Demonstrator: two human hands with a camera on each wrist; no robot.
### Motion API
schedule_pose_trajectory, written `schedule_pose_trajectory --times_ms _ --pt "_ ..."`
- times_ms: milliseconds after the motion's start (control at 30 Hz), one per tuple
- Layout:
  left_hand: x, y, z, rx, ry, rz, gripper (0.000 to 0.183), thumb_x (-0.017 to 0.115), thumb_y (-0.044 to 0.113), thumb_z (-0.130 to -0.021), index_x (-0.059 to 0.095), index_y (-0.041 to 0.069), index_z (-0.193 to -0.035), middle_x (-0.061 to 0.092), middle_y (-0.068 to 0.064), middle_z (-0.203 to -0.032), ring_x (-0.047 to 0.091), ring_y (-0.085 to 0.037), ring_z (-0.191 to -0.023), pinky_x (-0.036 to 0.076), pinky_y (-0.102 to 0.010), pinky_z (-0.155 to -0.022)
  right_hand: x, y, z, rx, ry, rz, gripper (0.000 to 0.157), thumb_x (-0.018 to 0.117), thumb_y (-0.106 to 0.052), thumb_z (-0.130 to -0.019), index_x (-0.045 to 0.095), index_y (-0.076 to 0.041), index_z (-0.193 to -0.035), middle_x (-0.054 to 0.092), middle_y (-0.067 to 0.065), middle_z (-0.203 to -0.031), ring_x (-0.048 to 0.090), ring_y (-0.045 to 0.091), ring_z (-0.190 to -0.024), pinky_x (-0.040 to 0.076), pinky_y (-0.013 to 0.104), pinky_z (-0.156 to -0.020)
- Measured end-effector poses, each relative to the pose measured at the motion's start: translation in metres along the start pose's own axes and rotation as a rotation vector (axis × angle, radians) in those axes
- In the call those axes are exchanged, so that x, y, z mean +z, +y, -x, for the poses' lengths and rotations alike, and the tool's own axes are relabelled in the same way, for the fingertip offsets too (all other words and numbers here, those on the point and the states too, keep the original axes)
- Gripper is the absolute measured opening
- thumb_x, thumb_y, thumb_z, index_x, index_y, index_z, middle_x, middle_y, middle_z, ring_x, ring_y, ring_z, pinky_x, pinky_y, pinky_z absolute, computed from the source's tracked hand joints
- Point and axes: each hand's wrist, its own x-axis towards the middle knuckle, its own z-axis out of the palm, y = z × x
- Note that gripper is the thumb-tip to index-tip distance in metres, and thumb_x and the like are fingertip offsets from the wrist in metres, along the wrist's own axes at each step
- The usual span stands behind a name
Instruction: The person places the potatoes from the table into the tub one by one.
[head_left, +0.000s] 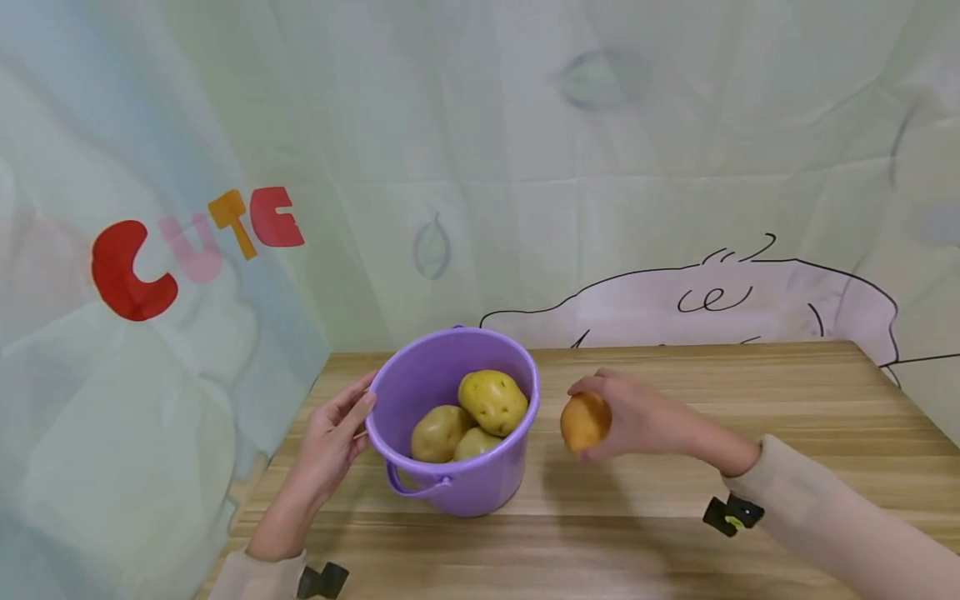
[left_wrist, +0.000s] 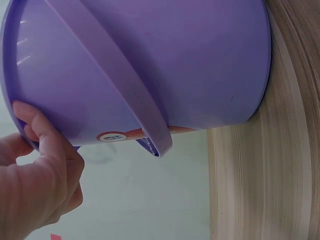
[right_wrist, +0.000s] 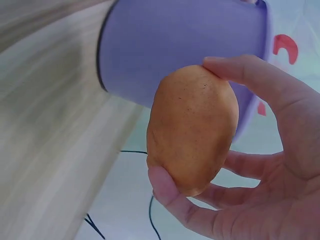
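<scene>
A purple bucket [head_left: 480, 487] stands on the wooden table, tipped slightly, its handle [left_wrist: 117, 75] hanging down along its side. Three yellowish potatoes show inside, the topmost potato [head_left: 493, 402] leaning against the right inner wall. My left hand [head_left: 326, 446] grips the bucket's rim on the left, thumb at the lip and fingers behind it. To the right of the bucket, my right hand [head_left: 633, 417] holds an orange-brown potato [right_wrist: 195, 130] above the table, between thumb and fingers. That potato is apart from the bucket in the head view.
The wooden table [head_left: 720, 500] runs back to a printed cloth backdrop [head_left: 675, 167]. Coloured letters decorate the backdrop's left side. Small black devices sit at both wrists, by the light sleeves [head_left: 832, 517].
</scene>
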Motion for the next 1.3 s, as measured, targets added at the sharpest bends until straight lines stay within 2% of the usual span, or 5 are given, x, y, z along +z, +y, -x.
schedule_pose_trajectory --times_ms 200,600,967,1300 --pt "0.0 0.0 0.0 -0.001 0.004 -0.002 0.052 0.048 0.017 -0.107 0.033 -0.007 -0.151 0.057 -0.009 -0.115 0.065 -0.014 -0.094 0.058 -0.02 -0.078 -0.014 -0.002 0.001 0.026 0.025 0.014 0.067 0.09 -0.029 -0.068 0.062 0.002 -0.122 0.064 0.004 -0.104 0.056 0.015 -0.086 0.053 0.025 -0.069" --pt "0.0 0.0 0.001 -0.002 0.003 -0.017 0.052 0.048 0.017 -0.107 0.033 -0.007 -0.151 0.056 -0.01 -0.117 0.065 -0.016 -0.098 0.058 -0.021 -0.079 -0.039 -0.017 -0.005 -0.007 0.112 0.041 0.064 0.088 -0.028 -0.07 0.063 0.001 -0.122 0.063 0.007 -0.1 0.056 0.019 -0.083 0.054 0.025 -0.063" --pt "0.002 0.002 0.0 -0.007 0.008 -0.016 0.051 0.047 0.016 -0.108 0.033 -0.008 -0.151 0.057 -0.01 -0.116 0.065 -0.015 -0.096 0.058 -0.022 -0.08 -0.047 -0.037 -0.017 -0.051 0.159 0.049 0.067 0.087 -0.032 -0.071 0.063 -0.002 -0.127 0.063 0.008 -0.104 0.056 0.019 -0.083 0.054 0.026 -0.062" --pt "0.001 0.002 0.001 -0.004 0.005 -0.004 0.051 0.047 0.015 -0.108 0.032 -0.008 -0.151 0.057 -0.01 -0.115 0.065 -0.016 -0.096 0.058 -0.022 -0.08 -0.049 -0.062 -0.031 -0.083 0.13 -0.004 0.07 0.087 -0.032 -0.071 0.061 -0.002 -0.13 0.062 0.011 -0.113 0.058 0.02 -0.091 0.056 0.027 -0.068"
